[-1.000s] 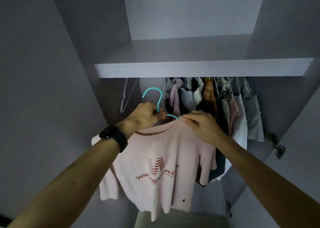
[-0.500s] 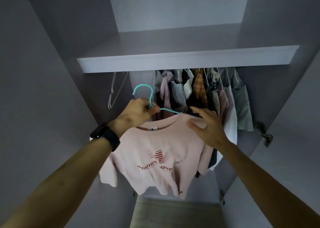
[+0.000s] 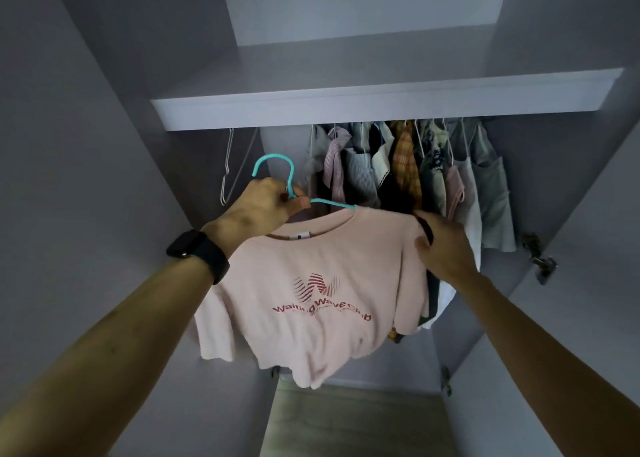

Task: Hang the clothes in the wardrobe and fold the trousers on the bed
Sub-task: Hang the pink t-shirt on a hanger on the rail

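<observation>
Change since half a second ago: the right hand (image 3: 446, 245), then spread flat over the shirt, now grips its shoulder, thumb on the front and fingers behind the cloth; the shirt hangs flatter, its print readable.

- Pale grey wardrobe (image 3: 86, 144), doors open, with one flat white shelf (image 3: 381, 99) across the upper part.
- Strip of light wooden floor (image 3: 353, 422) at the bottom.
- Pale pink short-sleeved T-shirt (image 3: 311, 269), red wave logo and the lettering "Waiting Wave Club" on the chest. It sits on its hanger, held in the air in front of the wardrobe opening and below the shelf.
- Row of hung garments (image 3: 405, 165) under the shelf, to the right: grey, striped pink, orange check, white. The T-shirt's right shoulder lies just before them.
- Left hand (image 3: 263, 207): clenched round the neck of the hanger, thumb pressed along it.
- Thin teal plastic hanger (image 3: 332, 203): hook free in the air, on no rail.
- Bare white wire hanger (image 3: 227, 172), hanging alone to the left.
- Black smartwatch (image 3: 197, 255) on the left wrist.
- Metal door hinge (image 3: 543, 266) at the right.
</observation>
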Action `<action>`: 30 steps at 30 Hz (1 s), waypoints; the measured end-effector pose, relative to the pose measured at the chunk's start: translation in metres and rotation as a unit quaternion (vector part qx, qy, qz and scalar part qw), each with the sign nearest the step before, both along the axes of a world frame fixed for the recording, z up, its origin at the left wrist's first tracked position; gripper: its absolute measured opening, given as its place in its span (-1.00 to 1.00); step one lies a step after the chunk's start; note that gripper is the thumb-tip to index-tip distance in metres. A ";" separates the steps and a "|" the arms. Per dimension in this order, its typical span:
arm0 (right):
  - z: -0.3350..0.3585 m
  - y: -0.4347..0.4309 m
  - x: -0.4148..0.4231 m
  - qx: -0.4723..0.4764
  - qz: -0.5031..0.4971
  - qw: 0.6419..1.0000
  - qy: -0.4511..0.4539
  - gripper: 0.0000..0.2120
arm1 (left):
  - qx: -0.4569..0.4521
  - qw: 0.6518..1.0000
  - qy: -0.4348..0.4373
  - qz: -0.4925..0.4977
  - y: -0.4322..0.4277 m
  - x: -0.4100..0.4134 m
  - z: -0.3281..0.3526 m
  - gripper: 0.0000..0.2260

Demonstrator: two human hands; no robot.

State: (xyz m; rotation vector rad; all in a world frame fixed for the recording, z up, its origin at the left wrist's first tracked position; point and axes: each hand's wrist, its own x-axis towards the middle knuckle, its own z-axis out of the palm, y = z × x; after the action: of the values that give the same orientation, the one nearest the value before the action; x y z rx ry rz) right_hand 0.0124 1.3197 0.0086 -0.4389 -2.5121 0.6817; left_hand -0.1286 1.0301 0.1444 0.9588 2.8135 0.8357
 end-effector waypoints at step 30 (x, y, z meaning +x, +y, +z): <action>0.036 -0.077 -0.031 0.116 0.280 0.944 -0.129 -0.85 | 0.017 0.995 -0.093 -0.038 -0.023 -0.002 -0.040 -0.93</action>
State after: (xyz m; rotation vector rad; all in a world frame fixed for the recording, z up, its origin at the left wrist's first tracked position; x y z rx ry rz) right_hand -0.0182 1.2429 0.0443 0.3097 -2.9489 0.5365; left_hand -0.1304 1.0070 0.1048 0.9336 2.5987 0.9146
